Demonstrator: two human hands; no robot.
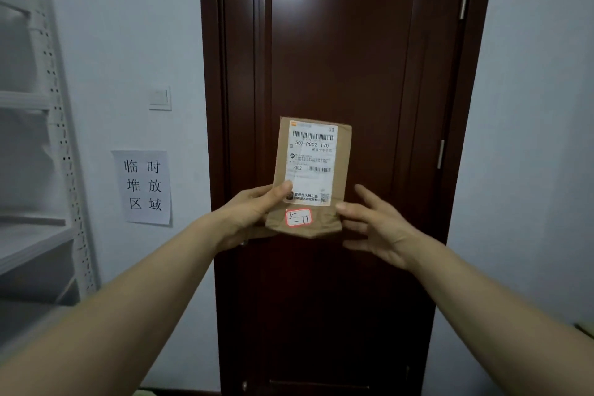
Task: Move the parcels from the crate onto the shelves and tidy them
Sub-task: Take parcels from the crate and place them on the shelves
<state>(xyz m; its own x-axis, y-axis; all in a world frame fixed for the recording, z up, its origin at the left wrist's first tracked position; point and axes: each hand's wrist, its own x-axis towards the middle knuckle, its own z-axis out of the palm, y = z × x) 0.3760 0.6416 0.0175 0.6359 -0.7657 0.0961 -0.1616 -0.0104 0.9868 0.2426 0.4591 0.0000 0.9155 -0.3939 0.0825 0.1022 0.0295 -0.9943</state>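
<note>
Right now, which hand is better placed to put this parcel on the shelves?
Left, probably. The left hand grips the parcel, thumb on its front, and the shelves stand on that side. The right hand only touches its edge, fingers spread.

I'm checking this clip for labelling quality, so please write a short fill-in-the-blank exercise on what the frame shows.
1. The left hand grips a brown paper ____, with its thumb on the white label.
2. The small handwritten sticker below that label has a ____ border.
3. Directly behind it all stands a dark wooden ____.

Missing words: parcel; red; door.
</note>
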